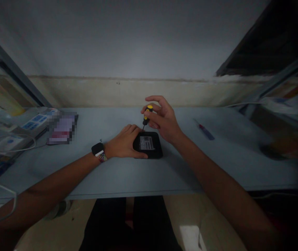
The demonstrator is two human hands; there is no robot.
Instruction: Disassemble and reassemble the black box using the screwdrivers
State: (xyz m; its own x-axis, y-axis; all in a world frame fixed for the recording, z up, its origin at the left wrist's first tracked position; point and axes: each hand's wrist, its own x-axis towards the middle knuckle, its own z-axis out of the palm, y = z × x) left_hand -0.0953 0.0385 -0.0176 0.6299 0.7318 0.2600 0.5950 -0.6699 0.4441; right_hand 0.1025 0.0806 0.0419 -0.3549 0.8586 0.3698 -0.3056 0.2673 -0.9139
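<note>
A flat black box with rounded corners (pixel 157 143) lies on the table, a printed label (pixel 147 143) on its upper face. My left hand (pixel 124 142) grips its left side, thumb along the near edge and fingers at the far edge. Above the box, my right hand (pixel 163 118) holds a yellow-and-black screwdriver (pixel 146 118) between thumb and fingers, with the index finger raised. The screwdriver's shaft points down to the box's far left corner. Whether its tip sits in a screw cannot be made out.
A second screwdriver (pixel 205 131) lies to the right on the pale blue table (pixel 107 177). At the left are a phone with a blurred screen (pixel 62 128), a white power strip (pixel 36 122) and loose white cables (pixel 15 195). A wall (pixel 128 92) stands behind.
</note>
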